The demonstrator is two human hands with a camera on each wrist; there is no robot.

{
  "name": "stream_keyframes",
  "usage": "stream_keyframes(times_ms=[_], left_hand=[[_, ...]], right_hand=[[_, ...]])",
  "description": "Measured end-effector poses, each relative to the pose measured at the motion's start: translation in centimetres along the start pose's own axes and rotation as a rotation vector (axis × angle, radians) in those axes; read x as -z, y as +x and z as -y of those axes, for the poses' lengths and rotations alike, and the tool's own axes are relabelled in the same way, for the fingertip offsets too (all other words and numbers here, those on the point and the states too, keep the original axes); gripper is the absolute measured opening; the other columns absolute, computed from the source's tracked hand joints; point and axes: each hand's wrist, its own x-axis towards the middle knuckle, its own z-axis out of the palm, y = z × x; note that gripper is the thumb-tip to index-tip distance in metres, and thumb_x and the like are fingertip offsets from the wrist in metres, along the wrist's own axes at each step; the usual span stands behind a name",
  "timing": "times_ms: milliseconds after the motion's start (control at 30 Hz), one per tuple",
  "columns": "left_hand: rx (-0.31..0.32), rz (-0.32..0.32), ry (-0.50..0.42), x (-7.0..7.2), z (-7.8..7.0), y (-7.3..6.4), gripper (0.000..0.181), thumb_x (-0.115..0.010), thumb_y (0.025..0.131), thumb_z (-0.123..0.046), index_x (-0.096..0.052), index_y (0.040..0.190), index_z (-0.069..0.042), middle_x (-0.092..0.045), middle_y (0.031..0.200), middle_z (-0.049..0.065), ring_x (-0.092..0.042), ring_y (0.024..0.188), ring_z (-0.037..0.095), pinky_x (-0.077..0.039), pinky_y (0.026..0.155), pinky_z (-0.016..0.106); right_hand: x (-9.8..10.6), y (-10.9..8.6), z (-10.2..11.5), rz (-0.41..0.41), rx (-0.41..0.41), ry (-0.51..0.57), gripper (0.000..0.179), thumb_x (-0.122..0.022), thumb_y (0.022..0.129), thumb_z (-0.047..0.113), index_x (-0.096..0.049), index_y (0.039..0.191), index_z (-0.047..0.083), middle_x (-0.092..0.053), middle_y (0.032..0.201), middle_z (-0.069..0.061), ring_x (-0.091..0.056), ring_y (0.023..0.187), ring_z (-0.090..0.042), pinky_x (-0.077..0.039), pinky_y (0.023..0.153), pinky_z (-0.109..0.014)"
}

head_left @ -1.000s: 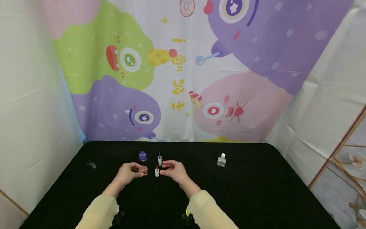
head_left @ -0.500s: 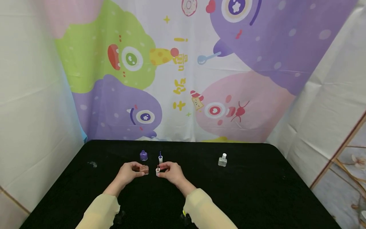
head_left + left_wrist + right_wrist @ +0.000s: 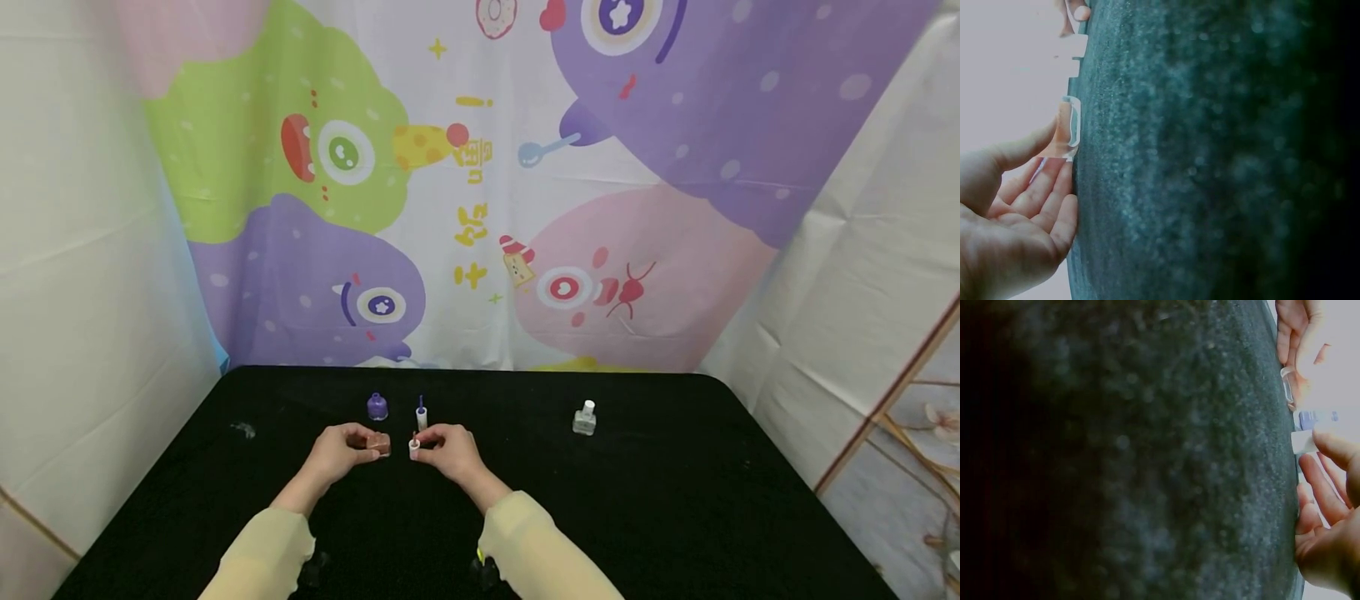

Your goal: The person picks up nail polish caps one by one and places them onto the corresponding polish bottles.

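My left hand (image 3: 335, 454) grips a small nail polish bottle (image 3: 378, 444) of brownish pink between thumb and fingers; in the left wrist view the glass bottle (image 3: 1074, 125) stands on the black cloth. To its right, my right hand (image 3: 452, 454) pinches a white nail polish cap (image 3: 414, 451), its brush pointing up. Just behind stands a second white cap (image 3: 422, 416) with a purple brush upright. The open purple bottle (image 3: 377, 407) is left of that cap. The right wrist view shows thumb and fingers at the white cap (image 3: 1303, 442).
A clear nail polish bottle with a white cap (image 3: 584, 419) stands farther right on the black-covered table (image 3: 675, 492). A small pale mark (image 3: 243, 430) lies on the cloth at left. A cartoon-printed curtain (image 3: 465, 325) hangs behind the table.
My right hand has moved slightly left and its thumb and fingers have closed on the nearer white cap. The left hand and its bottle have stayed nearly still.
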Motion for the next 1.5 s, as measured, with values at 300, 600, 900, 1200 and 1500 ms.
stream_keyframes(times_ms=[300,600,900,1200,1500], left_hand=[[0.002,0.007,-0.009,0.0,-0.1,0.1,0.019,-0.071,0.082,-0.007,-0.066,0.099,-0.001,-0.065,0.099,0.012,-0.059,0.092,0.023,-0.048,0.080,0.042],[0.016,0.016,-0.007,-0.1,-0.1,0.3,0.019,-0.070,0.083,-0.009,-0.066,0.101,-0.004,-0.065,0.101,0.011,-0.059,0.095,0.024,-0.048,0.082,0.043],[-0.019,0.007,0.011,0.2,-0.9,0.0,0.020,-0.071,0.083,-0.012,-0.066,0.100,-0.003,-0.065,0.104,0.012,-0.059,0.099,0.027,-0.048,0.084,0.045],[-0.091,-0.009,0.043,0.3,-2.1,-0.5,0.018,-0.071,0.083,-0.012,-0.067,0.098,-0.005,-0.065,0.094,0.006,-0.060,0.087,0.018,-0.050,0.075,0.036],[-0.157,-0.006,0.042,0.5,-3.8,-1.0,0.022,-0.072,0.082,-0.014,-0.066,0.101,-0.004,-0.067,0.093,0.005,-0.061,0.083,0.016,-0.052,0.073,0.034]], right_hand=[[0.0,0.1,-0.1,-0.006,0.001,0.001,0.016,-0.078,0.077,0.018,-0.072,0.090,0.012,-0.070,0.090,0.003,-0.048,0.061,-0.003,-0.040,0.055,-0.019],[0.7,-0.1,0.2,0.024,-0.029,0.024,0.016,-0.077,0.077,0.018,-0.071,0.091,0.013,-0.069,0.088,0.004,-0.053,0.067,-0.006,-0.044,0.059,-0.021],[2.5,-0.1,0.6,0.028,-0.043,0.052,0.015,-0.076,0.078,0.019,-0.071,0.091,0.013,-0.070,0.086,0.003,-0.062,0.078,-0.007,-0.050,0.070,-0.024],[4.6,-0.6,1.7,0.048,-0.008,0.085,0.016,-0.074,0.081,0.017,-0.070,0.094,0.009,-0.070,0.091,-0.002,-0.064,0.083,-0.011,-0.053,0.072,-0.026],[7.0,-1.0,2.1,0.057,0.022,0.092,0.017,-0.073,0.083,0.019,-0.069,0.095,0.008,-0.070,0.090,-0.002,-0.064,0.082,-0.011,-0.053,0.072,-0.027]])
